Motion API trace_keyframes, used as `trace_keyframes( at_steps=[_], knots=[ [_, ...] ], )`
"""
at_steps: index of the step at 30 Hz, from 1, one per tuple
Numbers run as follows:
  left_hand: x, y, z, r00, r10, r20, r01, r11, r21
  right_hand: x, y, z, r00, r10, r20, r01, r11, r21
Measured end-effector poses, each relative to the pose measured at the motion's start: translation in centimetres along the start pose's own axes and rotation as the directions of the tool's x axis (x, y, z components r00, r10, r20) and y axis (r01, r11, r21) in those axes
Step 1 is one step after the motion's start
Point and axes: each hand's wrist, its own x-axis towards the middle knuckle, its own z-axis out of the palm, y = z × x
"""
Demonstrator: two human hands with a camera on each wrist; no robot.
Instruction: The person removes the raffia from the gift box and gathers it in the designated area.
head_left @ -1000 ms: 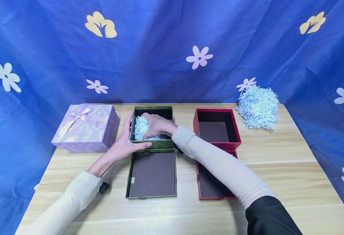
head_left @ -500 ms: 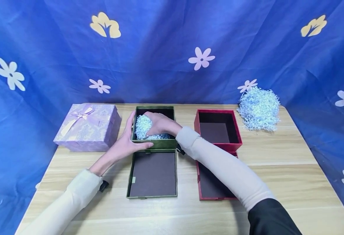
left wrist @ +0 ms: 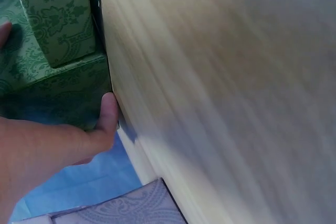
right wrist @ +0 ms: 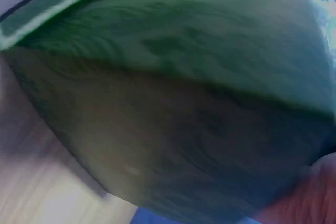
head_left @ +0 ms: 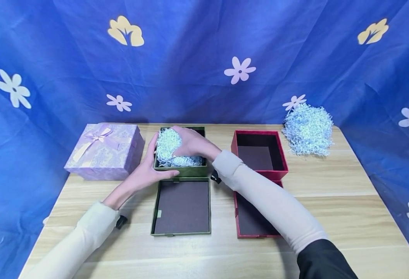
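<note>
A green patterned gift box (head_left: 194, 171) stands at the back of the table, with pale blue shredded paper (head_left: 167, 144) inside. My left hand (head_left: 144, 170) holds the box by its front left corner, thumb along the front wall and fingers along the left side. In the left wrist view, a fingertip (left wrist: 109, 109) presses the green wall near its bottom edge. My right hand (head_left: 194, 143) reaches in over the right rim and grips a clump of the shredded paper; its fingertips are hidden in the paper. The box's green wall (right wrist: 173, 40) fills most of the right wrist view.
The green lid (head_left: 181, 209) lies inside up in front of the box. To the right stand a red box (head_left: 260, 173) and its lid (head_left: 253, 221), partly under my right sleeve. A lilac box with a bow (head_left: 103, 151) is at left, a shredded-paper heap (head_left: 309, 130) at back right.
My right hand has risen slightly, and the shredded paper now sits higher and wider in the green box. The left hand keeps its hold on the corner.
</note>
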Motion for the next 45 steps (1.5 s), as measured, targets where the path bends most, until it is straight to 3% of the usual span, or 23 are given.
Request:
trace_keyframes(
  at_steps=[3,10,21,29,39,45],
  knots=[
    [-0.2,-0.1,-0.1,1.000,-0.025,-0.015,0.025,1.000,0.013,-0.2,-0.1,-0.8,1.000,-0.015,-0.018,0.016,0.998,0.055],
    [-0.1,0.0,-0.1,0.998,0.054,-0.044,-0.054,0.999,0.002,-1.4,-0.4,-2.6,0.996,-0.065,-0.056,0.075,0.977,0.202],
    [-0.1,0.2,-0.3,0.998,-0.061,-0.021,0.061,0.998,0.026,-3.1,0.5,-4.5,0.988,-0.087,-0.127,0.123,0.944,0.306],
    [0.2,0.1,-0.3,0.998,-0.063,-0.016,0.062,0.998,-0.022,-4.9,1.4,-6.5,0.981,-0.107,-0.161,0.161,0.912,0.376],
    [0.0,0.3,-0.2,0.997,-0.070,-0.035,0.070,0.998,-0.008,-7.6,2.4,-8.8,0.972,-0.100,-0.211,0.194,0.852,0.486],
    [0.0,0.4,-0.1,0.997,-0.069,-0.038,0.069,0.998,-0.002,-9.3,3.7,-10.0,0.966,-0.073,-0.249,0.190,0.851,0.489]
  ],
)
